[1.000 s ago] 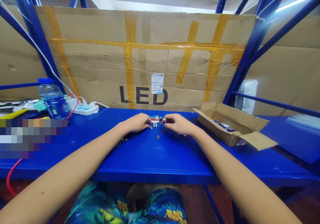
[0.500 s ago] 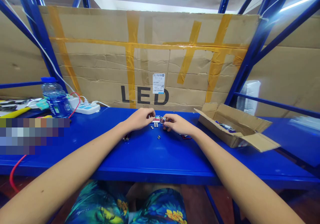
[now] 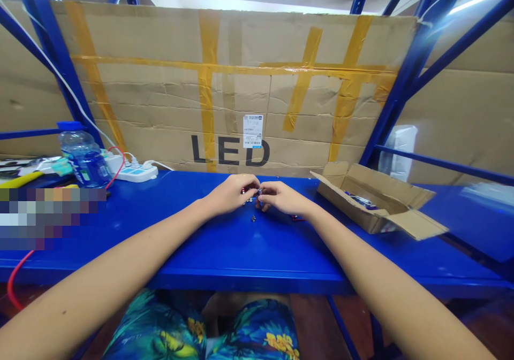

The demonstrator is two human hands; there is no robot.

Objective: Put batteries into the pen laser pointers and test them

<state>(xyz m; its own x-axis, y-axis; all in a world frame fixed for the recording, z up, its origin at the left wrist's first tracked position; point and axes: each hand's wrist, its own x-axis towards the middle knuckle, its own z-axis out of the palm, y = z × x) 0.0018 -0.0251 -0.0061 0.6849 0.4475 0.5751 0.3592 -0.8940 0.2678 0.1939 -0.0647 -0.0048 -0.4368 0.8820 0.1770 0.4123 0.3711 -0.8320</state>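
My left hand (image 3: 236,193) and my right hand (image 3: 283,197) meet over the blue table, fingertips close together. The right fingers are pinched round a small metal part (image 3: 259,191), mostly hidden by the fingers. My left thumb and forefinger press together at the same part; whether they also hold something cannot be made out. Under and beside the left hand, small red and silver pieces (image 3: 243,191) show in part. One loose silver piece (image 3: 253,219) lies on the table, nearer to me than both hands. Red wire (image 3: 297,218) shows below my right wrist.
An open cardboard box (image 3: 373,222) with small items stands at the right. At the left are a blue-capped bottle (image 3: 86,159), a white power strip (image 3: 138,173) and a red cable (image 3: 16,280). A large cardboard sheet (image 3: 160,98) closes off the back.
My left hand has moved right, from the row of small pieces to my right fingertips, and now covers most of that row. My right hand has stayed nearly in place.
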